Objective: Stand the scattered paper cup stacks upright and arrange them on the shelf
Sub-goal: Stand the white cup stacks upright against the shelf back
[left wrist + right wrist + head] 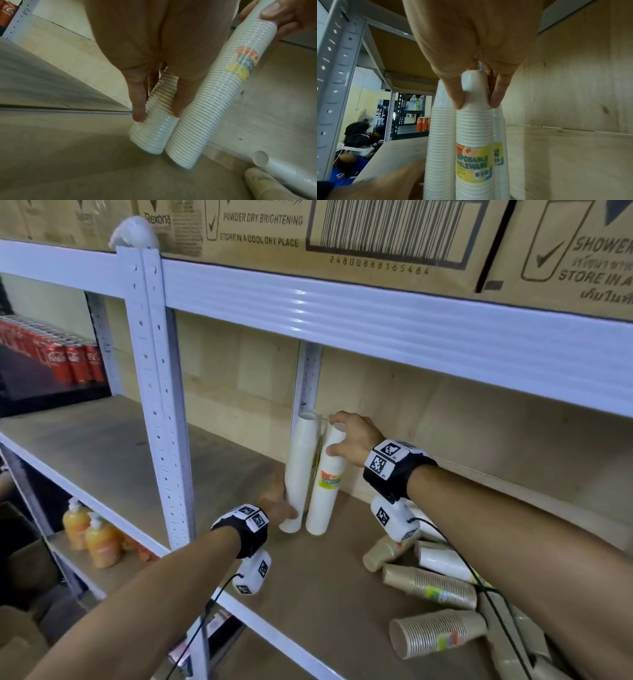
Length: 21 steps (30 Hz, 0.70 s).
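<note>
Wooden shelf (pixel 239 559) carries upright white cup stacks (pixel 301 470); brown stacks (pixel 435 583) lie toppled, perhaps five.

cardboard box (pixel 260 227): "Rexona", "POWDER DRY BRIGHTENING", "STORE IN A COOL DRY PLACE", barcode number partly legible | second box (pixel 575 251): "SHOWER", "STORE IN A" | cup stack label (pixel 474 162): "DISPOSABLE TABLEWARE", first letters hidden | red cans (pixel 68 357): Coca-Cola script

Cardboard boxes (pixel 376 237) overhead; red cans (pixel 65 354) far left; orange bottles (pixel 94 534) (lower tier).

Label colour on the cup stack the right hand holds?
Yellow and orange with teal lettering on the white cup stack; clearest in the right wrist view.
</note>
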Tool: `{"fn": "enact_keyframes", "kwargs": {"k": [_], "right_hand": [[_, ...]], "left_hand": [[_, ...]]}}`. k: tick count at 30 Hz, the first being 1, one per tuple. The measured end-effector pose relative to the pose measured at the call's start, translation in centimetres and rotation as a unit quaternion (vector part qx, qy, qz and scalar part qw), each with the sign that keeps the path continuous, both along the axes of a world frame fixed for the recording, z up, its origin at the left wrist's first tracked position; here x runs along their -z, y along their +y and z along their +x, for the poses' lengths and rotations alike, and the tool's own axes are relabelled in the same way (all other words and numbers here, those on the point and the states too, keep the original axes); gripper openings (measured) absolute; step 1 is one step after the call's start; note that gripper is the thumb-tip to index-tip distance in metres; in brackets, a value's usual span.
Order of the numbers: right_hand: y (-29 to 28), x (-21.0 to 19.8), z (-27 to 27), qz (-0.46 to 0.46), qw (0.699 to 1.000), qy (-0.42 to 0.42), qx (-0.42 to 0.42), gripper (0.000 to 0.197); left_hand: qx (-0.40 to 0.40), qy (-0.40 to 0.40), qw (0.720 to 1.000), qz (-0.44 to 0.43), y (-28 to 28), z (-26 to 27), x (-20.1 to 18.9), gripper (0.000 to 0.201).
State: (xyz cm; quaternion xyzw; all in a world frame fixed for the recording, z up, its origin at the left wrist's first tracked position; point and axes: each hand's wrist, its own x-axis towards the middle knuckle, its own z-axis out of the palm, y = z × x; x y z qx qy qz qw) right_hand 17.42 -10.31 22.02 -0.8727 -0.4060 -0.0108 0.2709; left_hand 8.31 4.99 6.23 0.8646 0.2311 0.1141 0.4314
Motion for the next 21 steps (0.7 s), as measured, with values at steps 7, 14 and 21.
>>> {"fn": "enact_keyframes", "kwargs": {"k": [7, 14, 21], "right_hand": [[0.5, 1.5, 0.7, -0.006, 1.0, -0.001, -0.002, 0.066], [0.4, 1.0, 1.0, -0.009, 1.0, -0.03, -0.002, 0.057], [0.5, -0.3, 1.0, -0.021, 0.999, -0.043, -0.008, 0.037]], "left_hand": [[0.02, -0.011, 0.999, 0.024, -0.3, 0.6, 1.1, 0.09], [0.019, -0.021, 1.0, 0.0, -0.3, 0.2, -0.1, 0.073], [-0.026, -0.127, 0.991, 0.025, 0.8, -0.3, -8.6, 0.065]]}}
